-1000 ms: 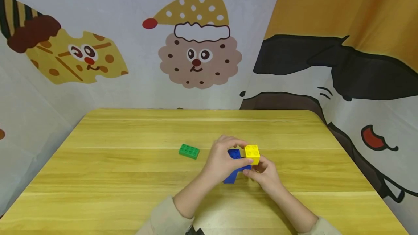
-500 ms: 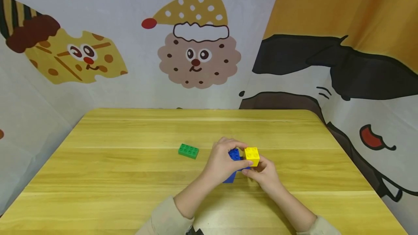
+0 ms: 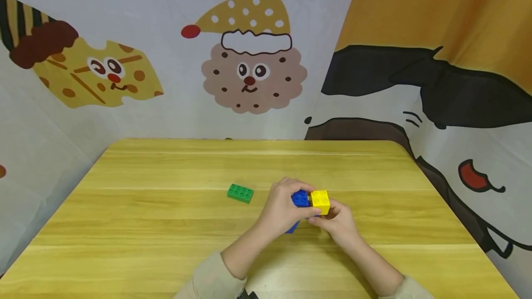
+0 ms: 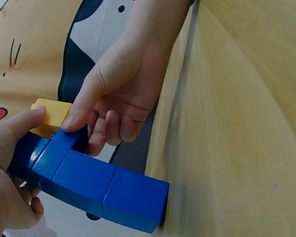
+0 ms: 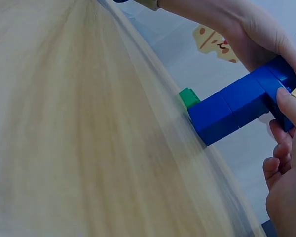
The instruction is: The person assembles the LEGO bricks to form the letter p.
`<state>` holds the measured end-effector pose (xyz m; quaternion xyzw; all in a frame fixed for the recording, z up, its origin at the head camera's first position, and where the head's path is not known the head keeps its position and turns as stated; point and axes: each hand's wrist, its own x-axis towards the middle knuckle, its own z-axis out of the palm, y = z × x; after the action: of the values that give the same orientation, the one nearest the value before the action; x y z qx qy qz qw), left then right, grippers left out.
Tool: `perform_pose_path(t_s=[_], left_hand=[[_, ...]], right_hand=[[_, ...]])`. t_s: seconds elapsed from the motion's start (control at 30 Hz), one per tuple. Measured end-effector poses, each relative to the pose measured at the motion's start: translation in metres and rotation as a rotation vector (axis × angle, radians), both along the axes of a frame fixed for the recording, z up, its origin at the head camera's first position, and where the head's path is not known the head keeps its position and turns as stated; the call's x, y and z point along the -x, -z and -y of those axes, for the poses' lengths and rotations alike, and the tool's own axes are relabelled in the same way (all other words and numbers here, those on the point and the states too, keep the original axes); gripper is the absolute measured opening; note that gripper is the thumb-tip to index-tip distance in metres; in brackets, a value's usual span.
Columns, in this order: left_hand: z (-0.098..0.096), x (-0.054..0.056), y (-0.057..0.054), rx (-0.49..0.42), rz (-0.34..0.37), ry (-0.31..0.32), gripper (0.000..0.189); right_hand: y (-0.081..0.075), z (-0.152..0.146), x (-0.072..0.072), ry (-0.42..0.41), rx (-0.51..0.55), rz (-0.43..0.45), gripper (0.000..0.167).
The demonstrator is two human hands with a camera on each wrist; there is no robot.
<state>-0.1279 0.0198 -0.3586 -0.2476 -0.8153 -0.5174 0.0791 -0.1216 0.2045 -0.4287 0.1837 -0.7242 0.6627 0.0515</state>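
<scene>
A stack of blue toy building bricks stands upright on the table, with one blue brick jutting out near its top. Above that jutting brick sits a yellow brick, beside the stack's top blue brick. My left hand reaches around the stack and pinches the yellow brick, thumb on its near side. From the right, my right hand holds the jutting blue brick, its thumb just under the yellow one. Whether the yellow brick is fully pressed down is hard to tell.
A green brick lies studs up on the wooden table, left of the hands. A cloth with cartoon figures hangs behind the table.
The yellow brick and the hands around it have shifted slightly toward me. More of the top blue brick shows now, and less of the lower stack. The green brick stays put.
</scene>
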Motion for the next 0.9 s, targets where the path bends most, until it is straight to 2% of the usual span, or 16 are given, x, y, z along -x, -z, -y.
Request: perform_pose_path(t_s=[0.23, 0.37, 0.53, 0.7, 0.9], left_hand=[[0.0010, 0.0010, -0.0012, -0.019, 0.039, 0.033, 0.036], [0.0010, 0.0010, -0.0017, -0.006, -0.005, 0.040, 0.035], [0.0008, 0.0003, -0.0020, 0.036, -0.055, 0.019, 0.035], [0.0010, -0.0003, -0.0027, 0.079, -0.077, -0.007, 0.036], [0.0013, 0.0009, 0.0001, 0.071, -0.071, -0.014, 0.039]], right_hand=[[-0.0032, 0.0004, 0.0005, 0.005, -0.007, -0.015, 0.031], [-0.0055, -0.0002, 0.0011, 0.015, -0.025, -0.029, 0.031], [-0.0064, -0.0018, 0.0020, 0.008, -0.055, -0.034, 0.028], [-0.0074, -0.0036, 0.0033, -0.015, -0.054, -0.030, 0.027], [-0.0065, -0.0045, 0.0047, -0.030, -0.054, -0.016, 0.028]])
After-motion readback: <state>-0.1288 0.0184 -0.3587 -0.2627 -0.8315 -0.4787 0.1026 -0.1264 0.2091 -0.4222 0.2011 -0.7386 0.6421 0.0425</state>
